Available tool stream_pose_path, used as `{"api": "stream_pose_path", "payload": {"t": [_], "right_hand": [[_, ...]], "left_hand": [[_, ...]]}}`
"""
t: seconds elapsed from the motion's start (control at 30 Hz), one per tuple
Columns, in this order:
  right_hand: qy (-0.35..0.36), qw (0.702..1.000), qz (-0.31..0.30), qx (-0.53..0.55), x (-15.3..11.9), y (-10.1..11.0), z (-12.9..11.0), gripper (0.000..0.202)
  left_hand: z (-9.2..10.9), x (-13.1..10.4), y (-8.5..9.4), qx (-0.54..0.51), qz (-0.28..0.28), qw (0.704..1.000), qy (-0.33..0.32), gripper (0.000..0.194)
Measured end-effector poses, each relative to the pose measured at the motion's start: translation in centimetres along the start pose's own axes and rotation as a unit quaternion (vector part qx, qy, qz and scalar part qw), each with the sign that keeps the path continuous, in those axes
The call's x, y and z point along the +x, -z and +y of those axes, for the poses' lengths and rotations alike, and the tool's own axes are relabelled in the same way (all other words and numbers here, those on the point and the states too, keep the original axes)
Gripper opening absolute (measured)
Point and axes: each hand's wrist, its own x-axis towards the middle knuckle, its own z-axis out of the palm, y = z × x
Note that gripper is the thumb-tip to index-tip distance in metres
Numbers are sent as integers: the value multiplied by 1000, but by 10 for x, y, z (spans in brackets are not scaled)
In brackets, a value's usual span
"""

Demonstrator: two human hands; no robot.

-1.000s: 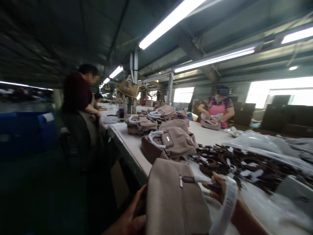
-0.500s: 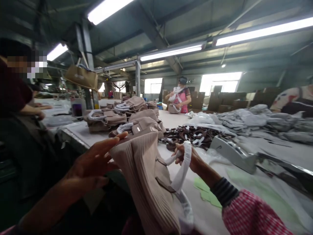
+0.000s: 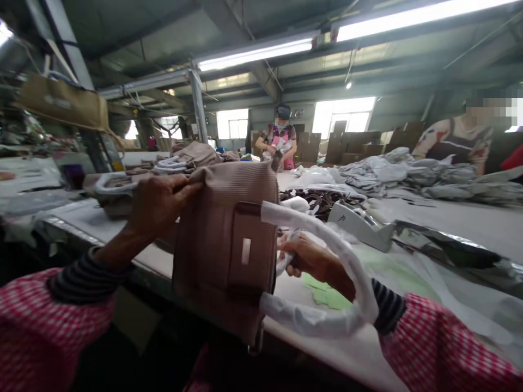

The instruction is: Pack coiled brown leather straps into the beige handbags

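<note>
A brownish-pink ribbed handbag (image 3: 212,245) is held up on its side in front of me, its flat face with a small metal plate turned towards me. My left hand (image 3: 163,201) is closed on the bag's upper left corner. Behind the near handle (image 3: 351,256), which is wrapped in white paper, my right hand (image 3: 302,256) grips the other wrapped handle; part of that hand is hidden by the bag's edge.
Similar handbags (image 3: 112,190) lie on the table at left. Beyond my right hand are a heap of dark straps (image 3: 318,201), a grey tape dispenser (image 3: 359,226), green sheets (image 3: 327,294) and piled grey cloth (image 3: 392,169). Co-workers stand at the far side (image 3: 281,136) and right (image 3: 453,136).
The bag has turned so its plated face shows instead of its ribbed bottom. My left hand went from spread fingers to gripping the corner. The view has swung to the right.
</note>
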Motion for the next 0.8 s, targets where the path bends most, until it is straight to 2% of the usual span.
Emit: {"api": "stream_pose_path", "payload": {"t": [0.1, 0.17, 0.23, 0.3, 0.37, 0.43, 0.5, 0.53, 0.6, 0.63, 0.67, 0.73, 0.77, 0.8], "right_hand": [[-21, 999, 16, -39, -26, 18, 14, 18], [-30, 997, 49, -48, -37, 27, 25, 17], [-38, 993, 83, -70, -42, 34, 33, 11], [-35, 990, 96, -97, -42, 37, 36, 7], [-37, 989, 81, -119, -41, 38, 35, 6], [-36, 989, 61, -130, -40, 36, 32, 6], [-37, 989, 43, -138, -41, 36, 31, 7], [-38, 989, 39, -140, -41, 38, 31, 8], [-41, 988, 49, -141, -44, 44, 34, 8], [-44, 986, 66, -148, -46, 49, 36, 15], [-43, 981, 91, -164, -48, 55, 37, 24], [1, 955, 166, -247, -51, 67, 37, 41], [53, 926, 203, -315, -51, 70, 36, 46], [122, 883, 229, -391, -51, 72, 33, 45]], "left_hand": [[-16, -7, -41, 63, -101, 993, 15, 54], [-21, -13, -66, 83, -128, 988, -6, 51], [-17, -19, -84, 65, -148, 986, -52, 38], [-2, -28, -98, 33, -172, 977, -118, 32], [23, -42, -107, -36, -222, 954, -196, 31], [52, -64, -114, -155, -304, 904, -257, 29], [79, -85, -120, -242, -370, 859, -259, 32], [89, -94, -122, -267, -382, 850, -246, 28], [102, -104, -124, -318, -389, 847, -173, 12], [103, -104, -123, -356, -380, 847, -110, 7], [102, -103, -122, -406, -355, 841, -35, 10], [91, -97, -117, -520, -242, 810, 119, 28], [82, -95, -115, -569, -159, 786, 181, 37], [73, -93, -112, -607, -74, 758, 228, 44]]}}
